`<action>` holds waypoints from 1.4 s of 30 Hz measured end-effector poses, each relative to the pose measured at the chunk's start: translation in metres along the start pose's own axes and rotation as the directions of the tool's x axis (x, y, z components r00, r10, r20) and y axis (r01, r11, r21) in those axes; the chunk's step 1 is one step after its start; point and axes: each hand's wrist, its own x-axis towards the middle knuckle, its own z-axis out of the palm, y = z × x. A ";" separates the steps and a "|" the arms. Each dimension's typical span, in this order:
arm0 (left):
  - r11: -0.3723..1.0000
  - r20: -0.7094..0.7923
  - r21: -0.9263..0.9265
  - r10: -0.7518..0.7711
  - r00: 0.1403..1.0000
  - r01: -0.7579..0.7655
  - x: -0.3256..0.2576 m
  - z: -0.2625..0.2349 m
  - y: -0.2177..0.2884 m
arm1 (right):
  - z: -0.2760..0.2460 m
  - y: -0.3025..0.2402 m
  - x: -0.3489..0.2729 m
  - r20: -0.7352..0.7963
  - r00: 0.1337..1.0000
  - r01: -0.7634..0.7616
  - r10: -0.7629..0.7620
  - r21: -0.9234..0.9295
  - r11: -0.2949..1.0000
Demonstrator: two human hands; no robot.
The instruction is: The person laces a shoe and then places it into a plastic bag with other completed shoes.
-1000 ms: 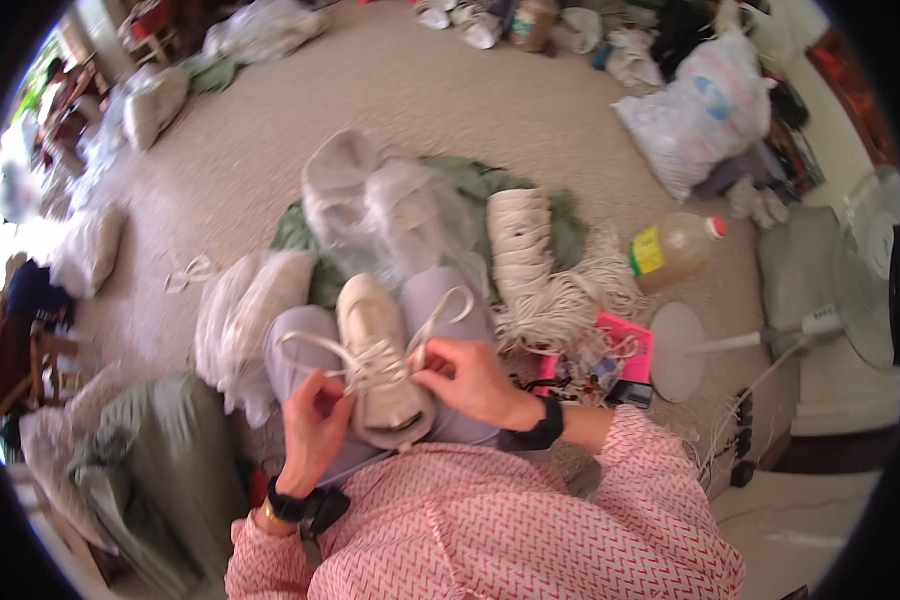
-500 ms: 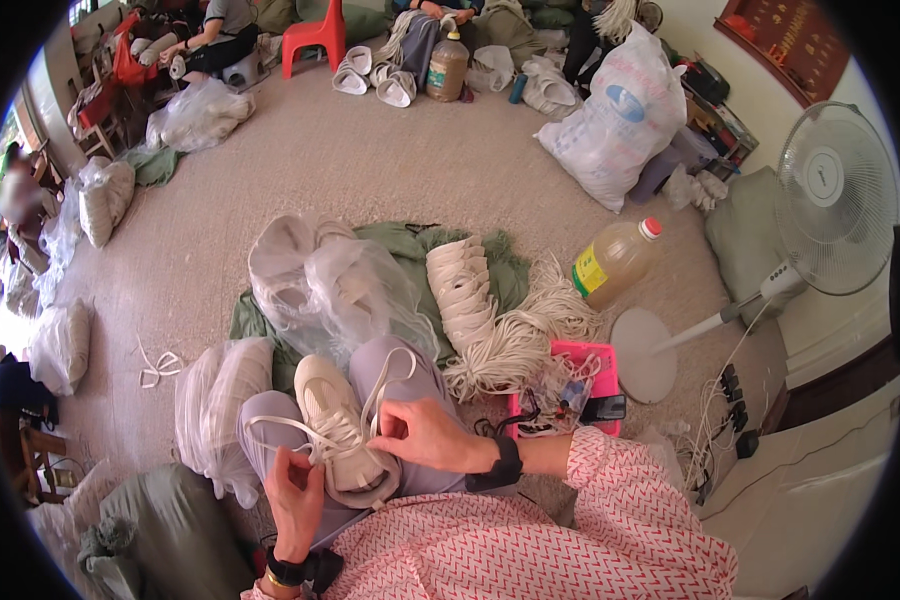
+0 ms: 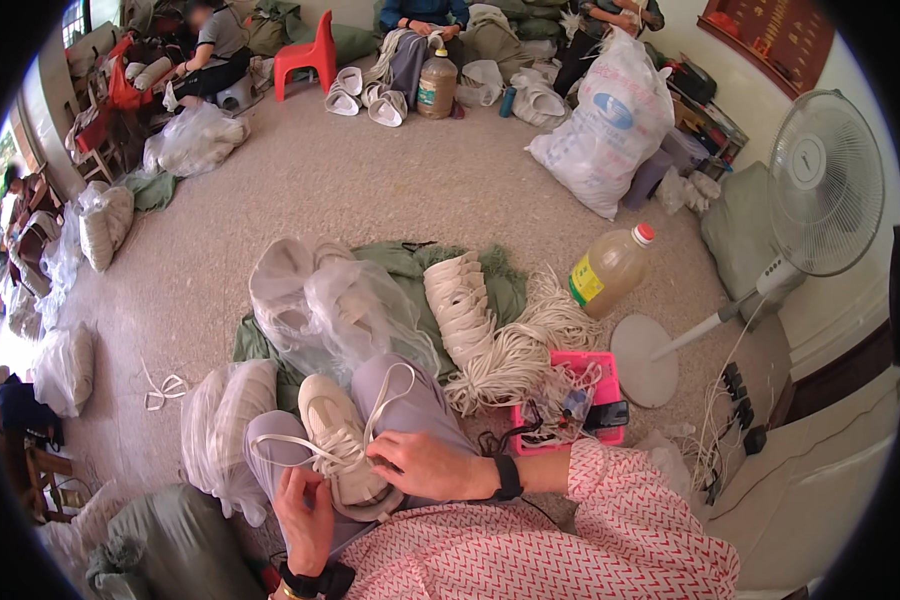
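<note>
A cream sneaker (image 3: 335,436) lies between my thighs, toe pointing away from me, its pale laces threaded up the front. One loose lace (image 3: 382,398) loops up over my right knee and another stretches across the left one. My left hand (image 3: 305,515) is at the near left side of the shoe, thumb and fingers pinched on a lace. On the other side, my right hand (image 3: 425,463) has its fingertips closed together at the lace holes by the tongue, with lace at them. The fingers partly cover the shoe's opening.
Beyond my knees lie a clear bag of shoes (image 3: 320,290), stacked shoe pieces (image 3: 458,305) and a lace bundle (image 3: 515,350). At right are a pink basket (image 3: 610,385), a jug (image 3: 610,270) and a standing fan (image 3: 825,185). Several people sit farther off near a red chair (image 3: 308,60).
The whole view has shifted, so the scene sits slightly lower. My right fingertips have come down closer against the lace holes; my left hand stays beside the shoe.
</note>
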 end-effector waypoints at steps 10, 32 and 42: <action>1.000 0.010 0.002 0.011 1.000 -0.011 -0.001 0.000 0.003 | 0.012 0.006 -0.002 0.080 0.994 0.094 -0.078 -0.220 0.971; 0.981 0.075 0.157 0.103 0.992 -0.114 -0.006 0.002 0.006 | 0.022 -0.006 0.019 0.083 0.956 0.265 -0.283 -0.664 0.699; 0.975 0.135 0.179 0.111 0.985 -0.134 -0.005 -0.002 0.004 | 0.042 -0.014 0.028 0.115 0.976 0.196 -0.184 -0.105 0.975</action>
